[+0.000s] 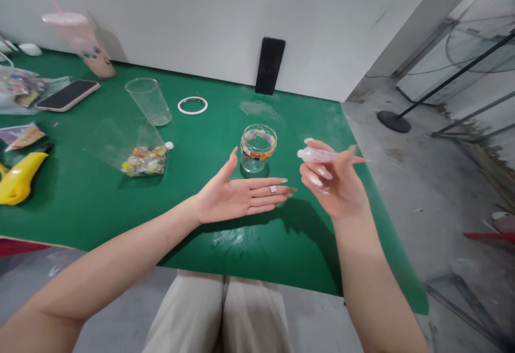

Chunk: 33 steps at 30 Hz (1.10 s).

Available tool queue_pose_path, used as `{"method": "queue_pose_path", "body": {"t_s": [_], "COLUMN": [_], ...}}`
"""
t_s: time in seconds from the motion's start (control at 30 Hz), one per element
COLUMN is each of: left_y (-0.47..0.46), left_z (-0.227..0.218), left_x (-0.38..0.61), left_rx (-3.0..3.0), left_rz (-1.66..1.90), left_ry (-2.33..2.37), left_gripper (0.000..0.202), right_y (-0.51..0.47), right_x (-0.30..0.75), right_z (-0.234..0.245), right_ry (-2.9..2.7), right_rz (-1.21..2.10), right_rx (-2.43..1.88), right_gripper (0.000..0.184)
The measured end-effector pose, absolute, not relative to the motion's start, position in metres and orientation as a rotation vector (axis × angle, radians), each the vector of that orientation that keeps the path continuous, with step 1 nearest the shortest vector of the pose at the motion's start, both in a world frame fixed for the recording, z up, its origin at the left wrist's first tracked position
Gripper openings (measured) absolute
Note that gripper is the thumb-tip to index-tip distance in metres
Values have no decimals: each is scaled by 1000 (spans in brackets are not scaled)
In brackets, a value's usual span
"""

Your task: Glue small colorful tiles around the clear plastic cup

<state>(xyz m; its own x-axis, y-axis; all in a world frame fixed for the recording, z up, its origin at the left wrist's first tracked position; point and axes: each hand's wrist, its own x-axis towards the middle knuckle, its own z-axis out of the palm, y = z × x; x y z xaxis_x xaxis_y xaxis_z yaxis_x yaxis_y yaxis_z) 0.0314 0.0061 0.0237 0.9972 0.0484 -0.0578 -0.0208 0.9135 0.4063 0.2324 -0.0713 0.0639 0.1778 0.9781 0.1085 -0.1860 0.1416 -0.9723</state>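
Observation:
My left hand point(237, 196) lies flat, palm up, fingers stretched out over the green table point(100, 203). A small square tile point(273, 189) rests on its fingers. My right hand point(332, 184) is closed round a small clear glue tube with a pink tip point(328, 155), held level just right of the left fingertips. Behind both hands stands a small glass cup point(258, 148) with a band of coloured tiles round it.
A clear bag of coloured tiles point(142, 157), a clear plastic cup point(149, 101), a white ring point(192, 105), a phone point(67, 95), a pink tumbler point(84, 42), a yellow tool point(18, 178) and a black phone point(270, 65) leaning on the wall. The table's edge runs along the right, with concrete floor beyond.

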Motion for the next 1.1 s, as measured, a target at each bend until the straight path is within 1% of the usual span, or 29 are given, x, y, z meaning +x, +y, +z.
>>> {"method": "queue_pose_path", "body": {"t_s": [0.07,0.23,0.4,1.1], "left_y": [6,6,6,5], "left_z": [23,21,20,21], "left_x": [32,33,34,35], "left_rx": [414,396,372,337], "left_rz": [54,101,128,158], "left_ry": [77,111,109,105], "left_gripper": [95,93,92,92], "right_y": [-71,-71,-69,-63], "right_x": [233,230,221,213], "right_z": [62,61,60,44], "right_ry": [-1021,-1007,-995,-1108], "right_rz": [1066,956,959,943], "right_rx": [-1102,-1221,-1298,-1316], "right_gripper": [40,37,29,31]}}
